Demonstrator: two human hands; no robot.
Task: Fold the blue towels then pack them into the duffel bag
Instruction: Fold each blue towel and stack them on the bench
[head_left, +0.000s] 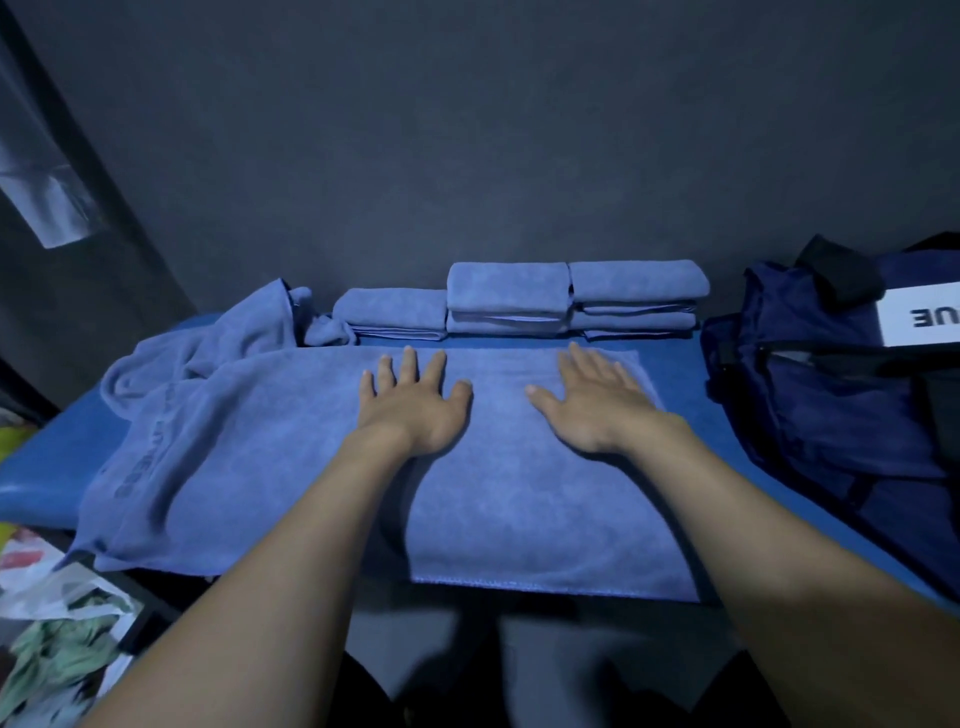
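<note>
A large blue towel (291, 457) lies spread across the blue table (36, 467), its right part folded over into a flat panel. My left hand (415, 400) and my right hand (597, 405) both press flat on that panel with straight, spread fingers, side by side near its far edge. Behind them, against the wall, stand stacks of folded blue towels (571, 299). A rumpled unfolded blue towel (244, 332) lies at the back left. The dark navy duffel bag (810, 384) sits open on the right end of the table.
A white label with dark letters (924, 317) lies on the duffel bag. Plastic bags and green cloth (57, 644) lie on the floor at the lower left. A dark wall runs close behind the table.
</note>
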